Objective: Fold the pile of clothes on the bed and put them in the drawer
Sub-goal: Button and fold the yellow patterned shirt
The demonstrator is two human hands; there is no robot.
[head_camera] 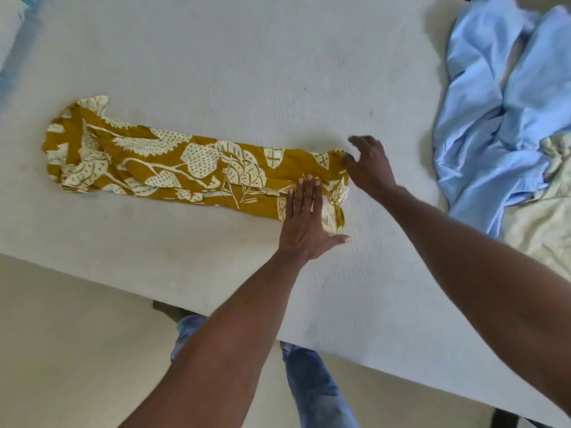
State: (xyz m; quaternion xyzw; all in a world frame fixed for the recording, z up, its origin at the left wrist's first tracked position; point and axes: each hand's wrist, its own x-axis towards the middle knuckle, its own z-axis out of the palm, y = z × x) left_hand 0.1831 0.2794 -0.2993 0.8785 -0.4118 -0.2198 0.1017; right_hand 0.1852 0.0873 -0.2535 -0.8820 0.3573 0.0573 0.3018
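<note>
A mustard-yellow garment (173, 165) with a cream leaf print lies folded into a long narrow strip across the white bed (216, 72). My left hand (306, 220) presses flat on the strip's right end, fingers straight. My right hand (369, 165) is at the strip's far right corner, its thumb and fingertips pinching the cloth edge. A crumpled light blue garment (494, 112) lies at the right of the bed, with a pale cream garment (543, 217) beside and below it.
The bed's near edge runs diagonally from lower left to lower right, with beige floor (77, 350) below it. My legs in blue jeans (312, 384) stand against that edge. A bluish cloth (18, 41) shows at the far left corner.
</note>
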